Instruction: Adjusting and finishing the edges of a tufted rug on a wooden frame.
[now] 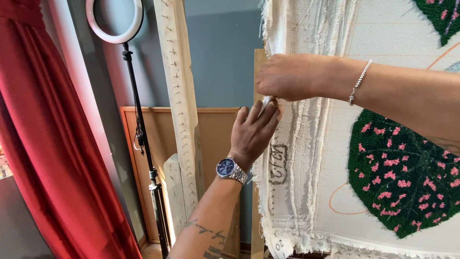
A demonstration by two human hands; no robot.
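While stretched over an upright wooden frame [259, 72], tufting cloth [306, 144] gripped at its frayed edge — right hand [287, 76] closed in a pinch on the fabric, left hand [254, 132] just below, fingers narrowed around the same edge, apparently to keep it taut. Ring light [115, 21] and red curtain [43, 129] well off to the left.
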